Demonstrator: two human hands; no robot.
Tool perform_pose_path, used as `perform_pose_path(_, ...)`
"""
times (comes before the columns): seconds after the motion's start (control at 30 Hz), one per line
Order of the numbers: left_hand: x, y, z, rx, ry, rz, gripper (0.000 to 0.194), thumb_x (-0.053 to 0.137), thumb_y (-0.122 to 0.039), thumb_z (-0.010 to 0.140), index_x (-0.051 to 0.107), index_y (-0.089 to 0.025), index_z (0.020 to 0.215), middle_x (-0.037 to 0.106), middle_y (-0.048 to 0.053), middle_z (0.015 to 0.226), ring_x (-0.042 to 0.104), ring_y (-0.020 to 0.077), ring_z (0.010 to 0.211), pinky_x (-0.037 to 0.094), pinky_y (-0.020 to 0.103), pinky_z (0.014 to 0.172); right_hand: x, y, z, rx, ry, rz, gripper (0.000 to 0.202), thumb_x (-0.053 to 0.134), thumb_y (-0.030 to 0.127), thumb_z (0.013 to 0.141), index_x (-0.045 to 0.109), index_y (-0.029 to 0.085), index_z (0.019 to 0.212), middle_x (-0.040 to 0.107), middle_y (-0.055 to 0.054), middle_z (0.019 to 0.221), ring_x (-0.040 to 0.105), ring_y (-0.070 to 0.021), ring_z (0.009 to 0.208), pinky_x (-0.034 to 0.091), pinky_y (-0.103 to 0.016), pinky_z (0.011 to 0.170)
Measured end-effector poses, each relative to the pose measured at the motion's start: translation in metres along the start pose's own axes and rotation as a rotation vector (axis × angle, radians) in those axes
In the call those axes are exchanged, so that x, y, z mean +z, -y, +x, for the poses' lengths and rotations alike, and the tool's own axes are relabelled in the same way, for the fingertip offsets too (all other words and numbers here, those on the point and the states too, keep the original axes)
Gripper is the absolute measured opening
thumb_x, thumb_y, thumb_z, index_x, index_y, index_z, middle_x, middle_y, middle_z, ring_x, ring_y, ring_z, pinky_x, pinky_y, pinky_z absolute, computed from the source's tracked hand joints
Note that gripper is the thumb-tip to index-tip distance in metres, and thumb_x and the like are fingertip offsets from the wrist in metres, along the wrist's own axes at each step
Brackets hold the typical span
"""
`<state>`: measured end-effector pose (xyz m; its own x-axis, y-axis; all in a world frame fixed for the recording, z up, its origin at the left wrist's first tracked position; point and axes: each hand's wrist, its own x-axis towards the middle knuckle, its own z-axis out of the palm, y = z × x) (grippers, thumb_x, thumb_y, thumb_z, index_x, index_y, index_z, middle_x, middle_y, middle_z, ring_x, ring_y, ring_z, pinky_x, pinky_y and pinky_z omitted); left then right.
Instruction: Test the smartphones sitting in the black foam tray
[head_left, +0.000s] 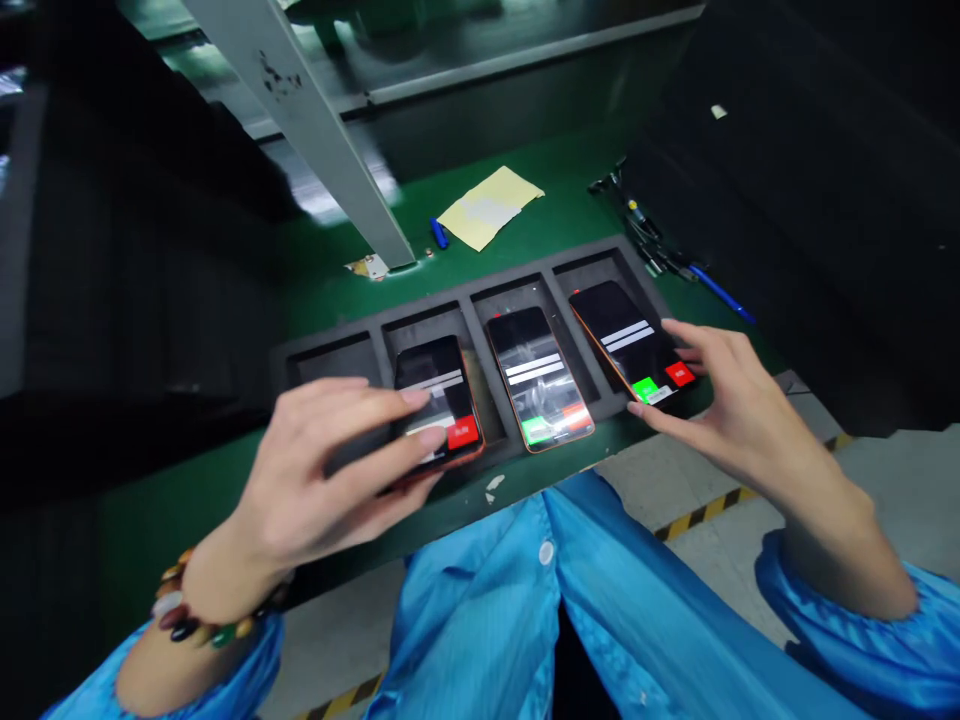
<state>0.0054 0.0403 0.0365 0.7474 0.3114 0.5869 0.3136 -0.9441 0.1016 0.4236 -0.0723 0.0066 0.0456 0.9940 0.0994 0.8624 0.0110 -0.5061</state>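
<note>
Three phones with lit screens rest in a dark foam tray (450, 295) with four compartments; the far-left compartment holds no phone. My left hand (337, 465) reaches over the left phone (442, 365), fingers apart, with fingertips at its screen. The middle phone (536, 375) lies untouched, showing white bars and green and red buttons. My right hand (720, 400) holds the right phone (622, 335) by its lower corner and right edge, between thumb and fingers. That phone sits tilted, its lower end over the tray's front rim.
Behind the tray lie a yellow paper (491, 207), a blue cap (439, 233) and a grey metal post (337, 160). Cables (645, 235) and a blue pen (720, 292) are at the right. Dark panels flank both sides of the green bench (420, 515).
</note>
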Motion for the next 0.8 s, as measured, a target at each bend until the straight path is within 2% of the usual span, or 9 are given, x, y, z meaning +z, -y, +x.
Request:
perform_pose_path(0.13,-0.009,0.021,0.012,-0.059,-0.146,0.005,0.078,0.104,-0.026,0.069,0.065,-0.020,0.137,0.071,0.012,0.139,0.075,0.0283,0.116,0.067,0.044,0.091,-0.024,-0.003,0.015,-0.013,-0.045,0.057,0.095,0.084,0.067,0.087,0.043,0.041,0.168,0.053,-0.014,0.160,0.071,-0.0436,0.124,0.065,-0.068,0.105)
perform_pose_path(0.2,-0.011,0.026,0.014,-0.022,-0.168,0.018,0.082,0.105,-0.029,0.068,0.064,-0.019,0.138,0.069,0.013,0.139,0.075,0.0291,0.115,0.067,0.044,0.087,-0.031,-0.001,0.019,-0.017,-0.085,0.046,0.095,0.084,0.066,0.087,0.043,0.043,0.168,0.051,-0.013,0.162,0.071,-0.0437,0.124,0.063,-0.069,0.107)
perform_pose_path(0.27,-0.011,0.022,0.012,0.028,-0.130,0.037,0.075,0.105,-0.029,0.068,0.065,-0.021,0.132,0.069,0.011,0.140,0.074,0.0283,0.115,0.067,0.047,0.090,-0.030,0.002,0.019,-0.027,-0.105,0.032,0.094,0.084,0.066,0.088,0.043,0.041,0.169,0.052,-0.014,0.161,0.071,-0.0423,0.122,0.062,-0.068,0.109)
perform_pose_path(0.37,-0.007,0.004,0.004,0.080,0.071,0.041,0.056,0.097,-0.019,0.078,0.065,-0.027,0.123,0.070,0.006,0.138,0.073,0.0228,0.114,0.067,0.049,0.100,-0.016,0.003,0.010,-0.037,-0.103,0.017,0.095,0.082,0.068,0.089,0.045,0.033,0.169,0.052,-0.017,0.157,0.070,-0.0415,0.123,0.061,-0.067,0.112)
perform_pose_path(0.43,0.001,-0.012,-0.001,0.115,0.168,0.043,0.049,0.090,-0.012,0.084,0.067,-0.030,0.123,0.072,0.004,0.132,0.074,0.0196,0.112,0.066,0.046,0.103,-0.003,0.004,0.001,-0.030,-0.093,0.000,0.094,0.080,0.068,0.091,0.045,0.029,0.169,0.051,-0.019,0.157,0.066,-0.0432,0.131,0.059,-0.068,0.114)
perform_pose_path(0.53,0.016,-0.030,-0.005,0.147,0.174,0.057,0.044,0.086,-0.012,0.088,0.070,-0.033,0.123,0.076,0.002,0.120,0.075,0.0188,0.110,0.066,0.040,0.102,0.013,0.020,-0.010,-0.052,-0.118,-0.038,0.089,0.078,0.063,0.095,0.043,0.028,0.169,0.050,-0.021,0.158,0.056,-0.0476,0.146,0.052,-0.073,0.119)
perform_pose_path(0.63,0.028,-0.037,-0.007,0.109,0.190,0.069,0.040,0.084,-0.015,0.091,0.070,-0.033,0.124,0.078,0.001,0.115,0.076,0.0179,0.108,0.067,0.037,0.100,0.033,0.053,-0.017,-0.135,-0.131,0.027,0.091,0.081,0.058,0.094,0.038,0.032,0.170,0.047,-0.021,0.163,0.049,-0.0477,0.153,0.050,-0.073,0.122)
perform_pose_path(0.7,0.032,-0.038,-0.010,0.091,0.197,0.057,0.039,0.082,-0.019,0.093,0.070,-0.033,0.127,0.077,0.003,0.117,0.076,0.0186,0.109,0.067,0.039,0.100,0.051,0.077,-0.019,-0.183,-0.093,0.100,0.092,0.080,0.057,0.095,0.033,0.032,0.171,0.040,-0.021,0.168,0.045,-0.0462,0.158,0.051,-0.071,0.123)
perform_pose_path(0.8,0.029,-0.037,-0.016,0.079,0.173,0.029,0.041,0.084,-0.024,0.093,0.069,-0.030,0.131,0.075,0.007,0.123,0.075,0.0221,0.115,0.067,0.043,0.103,0.077,0.097,-0.020,-0.157,-0.072,0.125,0.091,0.078,0.055,0.098,0.031,0.030,0.171,0.032,-0.022,0.173,0.037,-0.0454,0.164,0.052,-0.070,0.124)
